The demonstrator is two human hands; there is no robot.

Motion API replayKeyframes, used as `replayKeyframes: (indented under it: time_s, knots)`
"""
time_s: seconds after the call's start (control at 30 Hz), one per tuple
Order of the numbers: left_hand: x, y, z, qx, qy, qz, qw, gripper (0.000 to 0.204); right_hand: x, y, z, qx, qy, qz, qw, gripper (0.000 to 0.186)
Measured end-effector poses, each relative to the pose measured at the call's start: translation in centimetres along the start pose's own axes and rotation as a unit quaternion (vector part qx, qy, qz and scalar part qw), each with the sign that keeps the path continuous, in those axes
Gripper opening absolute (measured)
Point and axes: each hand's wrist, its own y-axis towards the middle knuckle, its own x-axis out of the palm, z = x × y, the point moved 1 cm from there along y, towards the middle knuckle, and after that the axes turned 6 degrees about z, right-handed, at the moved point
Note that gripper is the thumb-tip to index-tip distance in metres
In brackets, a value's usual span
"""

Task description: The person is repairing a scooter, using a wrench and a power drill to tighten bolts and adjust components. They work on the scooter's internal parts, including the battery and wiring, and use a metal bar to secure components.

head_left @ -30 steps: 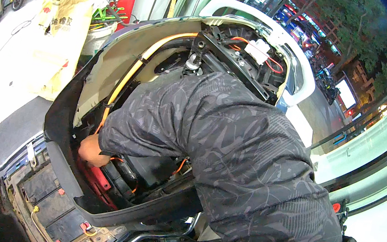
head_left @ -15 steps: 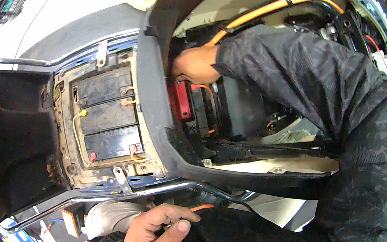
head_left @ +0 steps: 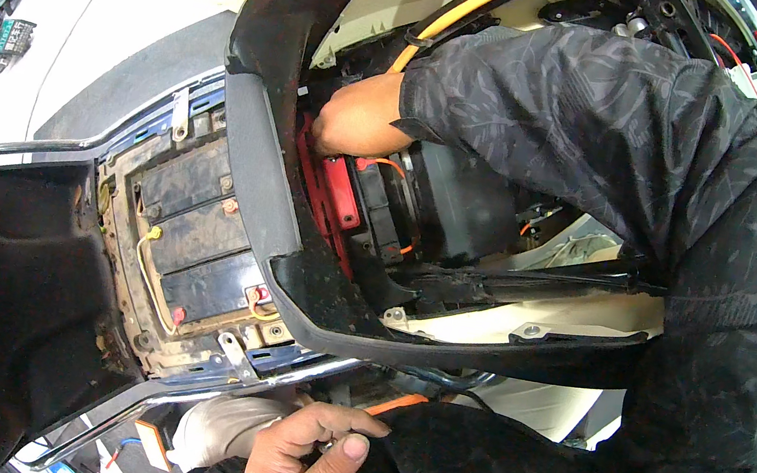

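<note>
Head view: the left hand point(head_left: 302, 467), low in the picture, is loosely curled, thumb against the fingers, pinching something too small to tell, just below the scooter's chrome side rail point(head_left: 176, 388). The right hand cannot be picked out. A co-worker's hand point(head_left: 354, 119) reaches into the black body shell point(head_left: 254, 177), onto a red part point(head_left: 338, 192) whose long axis runs up-left to down-right. Dusty batteries point(head_left: 194, 242) lie beside it
</note>
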Motion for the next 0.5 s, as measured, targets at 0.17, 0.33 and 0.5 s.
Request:
replayKeyframes:
  time_s: [0.17, 0.33, 0.5]
  knots:
    - [0.0, 0.1, 0.1, -0.003, -0.003, 0.003, 1.0, 0.018, -0.4, -0.5, -1.2, -0.001, -0.03, 0.007, 1.0, 0.017]
    - [0.0, 0.0, 0.0, 0.015, -0.003, 0.006, 1.0, 0.016, -0.4, -0.7, -2.1, 0.03, -0.054, 0.001, 0.998, 0.015]
    - [-0.2, -0.1, 0.0, 0.012, -0.012, 0.003, 1.0, 0.016, -0.5, -1.1, -2.3, 0.07, -0.038, -0.012, 0.997, 0.017]
